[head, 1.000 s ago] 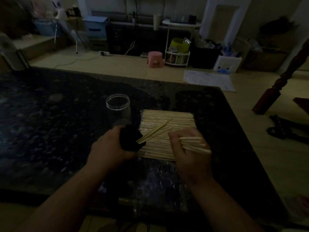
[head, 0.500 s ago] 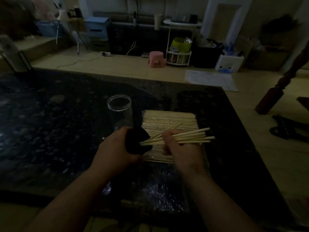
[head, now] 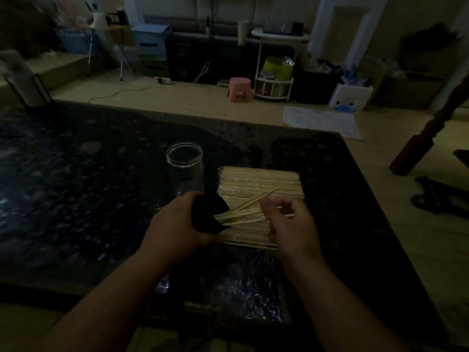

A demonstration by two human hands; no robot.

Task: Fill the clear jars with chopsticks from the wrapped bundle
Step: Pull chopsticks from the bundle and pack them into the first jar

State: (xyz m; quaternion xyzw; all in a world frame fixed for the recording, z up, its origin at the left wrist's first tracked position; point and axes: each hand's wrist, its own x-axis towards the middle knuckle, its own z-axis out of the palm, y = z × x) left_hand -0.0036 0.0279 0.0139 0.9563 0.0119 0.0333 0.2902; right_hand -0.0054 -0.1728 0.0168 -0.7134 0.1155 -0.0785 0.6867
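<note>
1. Plainly, the work was barely begun: the clear jar (head: 184,165) standing just beyond the left hand (head: 177,226) looked empty, while the wrapped bundle (head: 261,189) still lay thick on the counter (head: 76,186).
2. The left grip was closed around a dark object (head: 206,215), too dim to identify, with several loose chopsticks (head: 241,213) fanning from it.
3. The right hand (head: 291,228) hovered over those sticks, fingers curled; whether it pinched any, I could not tell.
4. Bundle and loose sticks ran lengthwise from left grip towards right, lying flat, not upright.
</note>
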